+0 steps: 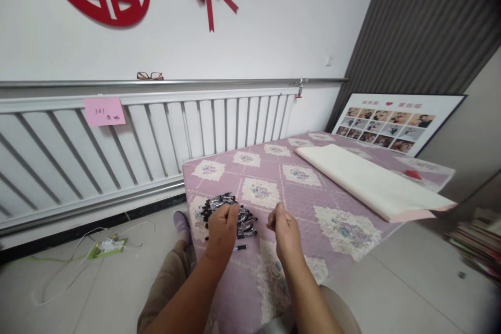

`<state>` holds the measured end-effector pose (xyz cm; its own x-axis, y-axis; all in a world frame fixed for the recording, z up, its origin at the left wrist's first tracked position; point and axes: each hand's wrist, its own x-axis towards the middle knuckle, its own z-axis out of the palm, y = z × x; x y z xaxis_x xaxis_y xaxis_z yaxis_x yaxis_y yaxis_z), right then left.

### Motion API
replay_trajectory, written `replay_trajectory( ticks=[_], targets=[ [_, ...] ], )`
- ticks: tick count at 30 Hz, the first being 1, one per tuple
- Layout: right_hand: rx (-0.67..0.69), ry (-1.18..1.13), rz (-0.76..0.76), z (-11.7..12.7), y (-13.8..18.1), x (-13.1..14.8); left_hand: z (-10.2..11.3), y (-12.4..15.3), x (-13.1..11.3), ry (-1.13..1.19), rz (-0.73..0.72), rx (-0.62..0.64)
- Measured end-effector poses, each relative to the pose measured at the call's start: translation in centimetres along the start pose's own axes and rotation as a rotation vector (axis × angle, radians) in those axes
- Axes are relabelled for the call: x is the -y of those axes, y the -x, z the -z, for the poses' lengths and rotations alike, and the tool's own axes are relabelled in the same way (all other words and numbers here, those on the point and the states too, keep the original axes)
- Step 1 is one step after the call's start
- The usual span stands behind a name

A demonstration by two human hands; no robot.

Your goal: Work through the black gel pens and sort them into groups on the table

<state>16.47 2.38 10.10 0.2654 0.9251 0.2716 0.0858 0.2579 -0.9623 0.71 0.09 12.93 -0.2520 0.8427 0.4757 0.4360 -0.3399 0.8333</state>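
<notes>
My left hand [222,227] is closed, thumb pressed on the curled fingers, in front of a pile of clear pens with black parts [219,199] and covering part of it. Whatever it may hold is hidden. My right hand [286,227], to the right of the pile and apart from it, has its fingers curled in a pinch; I cannot make out anything inside it. One single pen [240,247] lies nearer to me, beside my left wrist. Under the hands spreads a purple cloth with pale floral patches [260,190].
A folded cream sheet [348,177] lies on the right of the cloth, near a small red object [413,174]. Behind stands a photo board [381,141]. A white radiator [230,122] borders the left. On the floor are a power strip [108,247] with cables and stacked books [475,245].
</notes>
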Motion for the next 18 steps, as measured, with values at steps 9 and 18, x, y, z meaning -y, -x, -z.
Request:
replay_trajectory(
  ticks=[9, 18],
  targets=[
    [0.023, 0.145, 0.079, 0.2, 0.6, 0.5, -1.0, 0.6, 1.8, -0.112, -0.020, 0.149],
    [0.253, 0.592, 0.257, -0.2, 4.4, -9.5, -1.2, 6.7, 10.4, -0.695, -0.057, 0.419]
  ],
)
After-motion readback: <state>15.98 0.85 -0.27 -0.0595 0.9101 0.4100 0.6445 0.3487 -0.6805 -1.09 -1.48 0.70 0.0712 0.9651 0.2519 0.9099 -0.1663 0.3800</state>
